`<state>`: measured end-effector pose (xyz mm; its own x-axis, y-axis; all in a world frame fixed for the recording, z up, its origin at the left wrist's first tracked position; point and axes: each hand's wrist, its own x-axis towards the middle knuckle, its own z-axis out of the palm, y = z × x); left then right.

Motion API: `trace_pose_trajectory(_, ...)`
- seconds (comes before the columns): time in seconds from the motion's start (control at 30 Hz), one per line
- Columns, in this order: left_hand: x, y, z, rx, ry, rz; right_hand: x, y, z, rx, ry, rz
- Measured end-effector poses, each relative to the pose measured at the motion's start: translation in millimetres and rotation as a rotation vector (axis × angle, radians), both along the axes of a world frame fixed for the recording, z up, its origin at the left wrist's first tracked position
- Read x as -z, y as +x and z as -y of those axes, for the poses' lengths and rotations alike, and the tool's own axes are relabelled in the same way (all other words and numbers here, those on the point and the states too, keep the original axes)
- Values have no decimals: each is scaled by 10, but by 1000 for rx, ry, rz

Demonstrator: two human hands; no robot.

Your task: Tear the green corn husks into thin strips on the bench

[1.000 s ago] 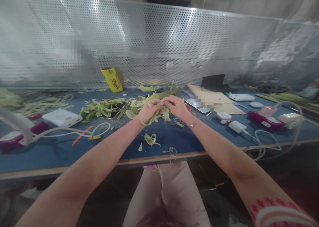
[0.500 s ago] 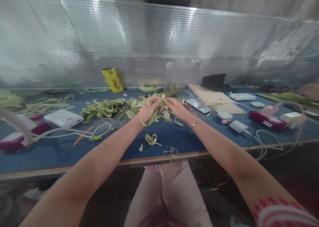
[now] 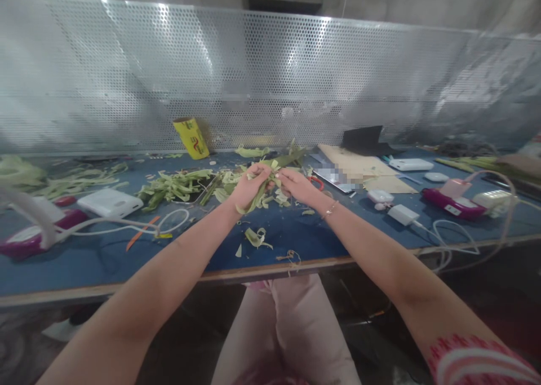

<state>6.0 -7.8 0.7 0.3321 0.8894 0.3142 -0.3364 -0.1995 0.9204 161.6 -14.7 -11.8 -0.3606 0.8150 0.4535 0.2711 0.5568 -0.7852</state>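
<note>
Near the middle of the blue table, my left hand (image 3: 252, 186) is closed around pale green leaf strips (image 3: 256, 200), whose ends hang below the fingers. My right hand (image 3: 295, 183), with a thin bracelet at the wrist, pinches the same strips at their upper part. The fingertips of both hands almost meet there. Broad green leaves (image 3: 289, 156) lie just behind the hands. To the left rests a pile of cut green strips (image 3: 175, 186). Leaf scraps (image 3: 257, 238) lie on the table in front of me.
A yellow tube (image 3: 191, 138) leans near the perforated metal screen (image 3: 270, 80). At right are a phone (image 3: 333, 180), cardboard (image 3: 359, 162), a white charger (image 3: 403, 215) and a purple power strip (image 3: 454, 202). At left, a white power bank (image 3: 110, 203) sits among cables. The table's front edge (image 3: 270, 270) is close.
The right fingers have shifted slightly left and down along the strips, closer to the left hand. The left hand keeps its hold, and the things on the table stay put.
</note>
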Motion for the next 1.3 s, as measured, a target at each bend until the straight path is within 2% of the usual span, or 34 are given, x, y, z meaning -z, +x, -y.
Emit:
trace_pose_trajectory(0.37,-3,-12,-15,-38,48,13,-70,63,40,-18,5,47)
trace_pose_trajectory(0.53,0,-14,-27,-54,81,-18,-114,82,86,-27,28,126)
trace_pose_trajectory(0.73,27,-6,-47,-75,110,-75,-170,137,92,-55,-27,288)
trace_pose_trajectory(0.87,-4,-32,-32,-101,159,-175,-152,149,89,3,9,302)
trace_pose_trajectory(1.07,-14,-23,-5,-145,222,-256,-109,104,64,233,218,117)
trace_pose_trajectory(1.3,-10,14,32,-107,259,-297,-111,65,62,309,342,81)
